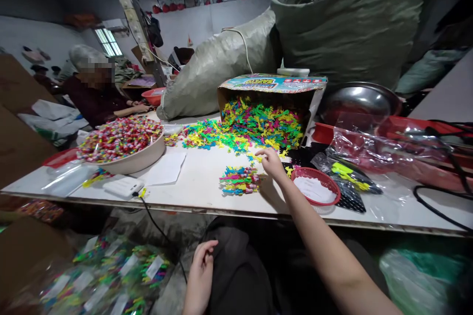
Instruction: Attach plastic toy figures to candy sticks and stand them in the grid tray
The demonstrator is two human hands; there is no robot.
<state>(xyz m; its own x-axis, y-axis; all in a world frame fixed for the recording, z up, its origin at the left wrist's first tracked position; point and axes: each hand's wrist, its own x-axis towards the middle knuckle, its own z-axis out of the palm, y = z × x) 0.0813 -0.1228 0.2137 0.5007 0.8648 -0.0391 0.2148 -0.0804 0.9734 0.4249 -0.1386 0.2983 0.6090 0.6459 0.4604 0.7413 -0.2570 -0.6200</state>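
My right hand reaches over the white table, its index finger stretched toward loose plastic figures in front of an open carton. Nothing shows between its fingers. Bright yellow, green, blue and pink figures spill out of the carton onto the tabletop. Just left of my right wrist lies a neat group of colourful figures laid in rows. My left hand is below the table edge by my lap, fingers loosely bent and apart, with nothing visible in it.
A wide basin heaped with small red-and-white pieces stands left, near a white paper and a white power bank with a cable. Right are a red basket and plastic bags. Packed bags lie below; another person sits far left.
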